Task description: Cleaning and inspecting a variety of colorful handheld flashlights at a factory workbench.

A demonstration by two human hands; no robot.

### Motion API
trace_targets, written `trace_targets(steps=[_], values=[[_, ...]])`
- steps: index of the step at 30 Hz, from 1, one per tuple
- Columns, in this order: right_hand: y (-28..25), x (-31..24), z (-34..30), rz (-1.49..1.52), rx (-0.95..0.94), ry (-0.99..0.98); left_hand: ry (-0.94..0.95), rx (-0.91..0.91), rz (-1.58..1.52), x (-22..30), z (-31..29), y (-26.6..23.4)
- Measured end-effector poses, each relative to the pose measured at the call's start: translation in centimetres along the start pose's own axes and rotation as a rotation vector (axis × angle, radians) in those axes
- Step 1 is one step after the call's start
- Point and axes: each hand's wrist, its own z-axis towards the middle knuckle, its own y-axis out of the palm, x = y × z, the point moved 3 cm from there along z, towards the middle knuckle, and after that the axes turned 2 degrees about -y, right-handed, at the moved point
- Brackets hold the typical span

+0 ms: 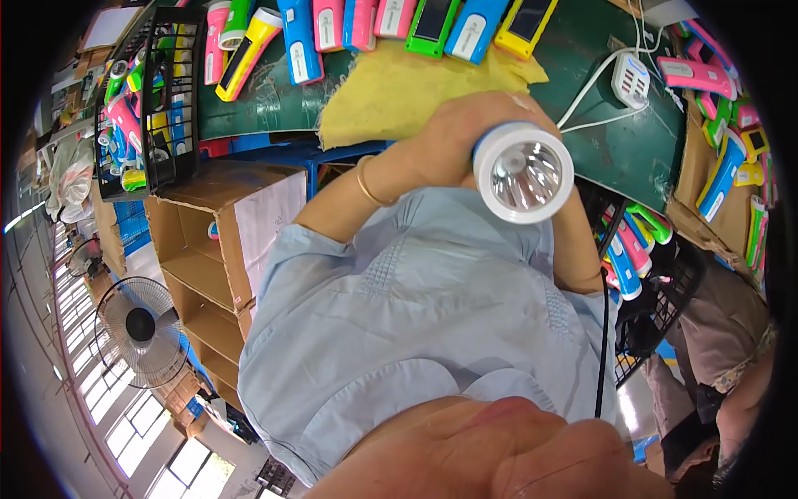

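One held flashlight [524, 173] — ten lined-up flashlights [300, 43] — one cloth [389, 93], one bracelet [364, 185].

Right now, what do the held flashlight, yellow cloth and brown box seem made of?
Flashlight: probably smooth plastic, with a glossy white rim and mirror-like reflector. Yellow cloth: matte fabric, from its ragged edge. Brown box: likely cardboard, given its dull tan panels.

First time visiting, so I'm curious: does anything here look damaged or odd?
Nothing serious stands out, but the yellow cloth has uneven, ragged-looking edges, and the green tabletop shows pale scuffs, so both look worn.
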Motion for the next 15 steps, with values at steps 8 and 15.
trace_targets(steps=[8, 15], values=[[-3.0, -2.2, -0.3, -0.191, 0.059, 0.140, -0.115, 0.258, 0.433, -0.5, -2.0, -0.7], [-2.6, -4.0, 0.3, -0.090, 0.093, 0.230, -0.391, 0.299, 0.184, -0.5, -0.9, -1.4]])
